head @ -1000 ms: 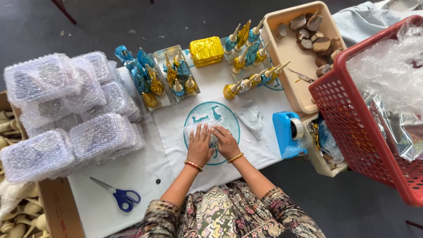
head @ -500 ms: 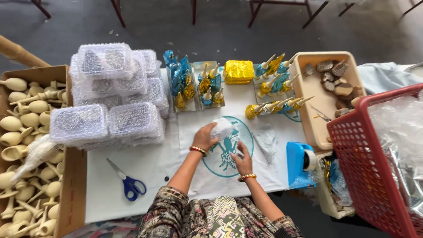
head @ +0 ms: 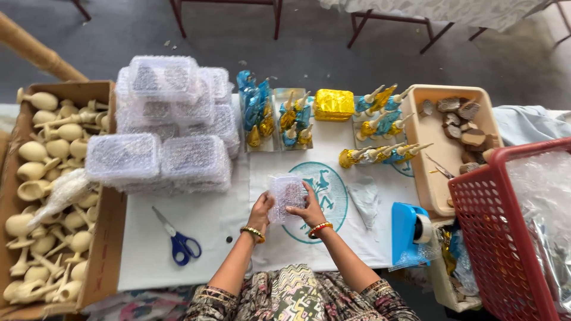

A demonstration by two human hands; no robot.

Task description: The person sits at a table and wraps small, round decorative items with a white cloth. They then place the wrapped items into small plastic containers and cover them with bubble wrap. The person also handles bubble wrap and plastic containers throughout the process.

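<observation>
Together, my left hand (head: pixel 260 209) and right hand (head: pixel 310 209) had closed on a small bubble-wrapped packet (head: pixel 286 197), one at each side, and held it up just over the teal round print (head: pixel 324 199) on the white cloth (head: pixel 196 229) that covered the table. A second before, both palms had been pressed flat on the wrap against the cloth; half a second before, the left had been lifting the bundle while the right lay on the print. So I judged the wrapping of this piece to be closed, the packet now free of the surface and gripped from both sides.

Left of my hands the cloth was bare up to the blue-handled scissors (head: pixel 177 239), and behind them rose the stack of bubble-wrapped boxes (head: pixel 168 128), near the packet but apart from it. A cardboard box of pale wooden pieces (head: pixel 49 190) sat at the table's left edge. Ahead stood trays of blue and gold foil figures (head: pixel 279 119). To the right lay a loose scrap of wrap (head: pixel 364 199), then the blue tape dispenser (head: pixel 409 229) at the cloth's edge, the beige tray (head: pixel 437 178), and the red basket (head: pixel 505 238) crowding that side. The freest room lay to the left.
</observation>
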